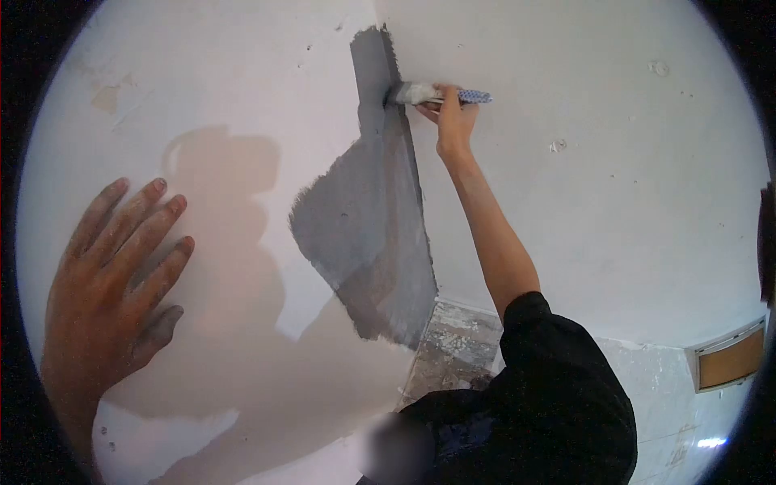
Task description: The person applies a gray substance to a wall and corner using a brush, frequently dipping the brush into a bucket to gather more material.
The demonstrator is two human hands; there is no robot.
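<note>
My right hand (454,121) is closed around a paintbrush (416,94), whose blue-and-white patterned handle end sticks out past the fingers. The bristle end touches the right edge of a grey coating (356,218) near its top. This coating runs down the wall corner as a narrow strip, then widens to the left with ragged edges. On the left, my left hand (117,283) has its fingers stretched and apart against the pale left wall (315,89). Whitish dust covers its fingers, and it holds nothing. Whether the whole palm presses on the wall is hidden.
Stained, dusty floor (461,331) shows below the corner. The right wall (598,202) has small marks and holes. A framed brown panel (731,356) is at the far right. My black sleeve (566,364) fills the lower right, and shadows fall across the left wall.
</note>
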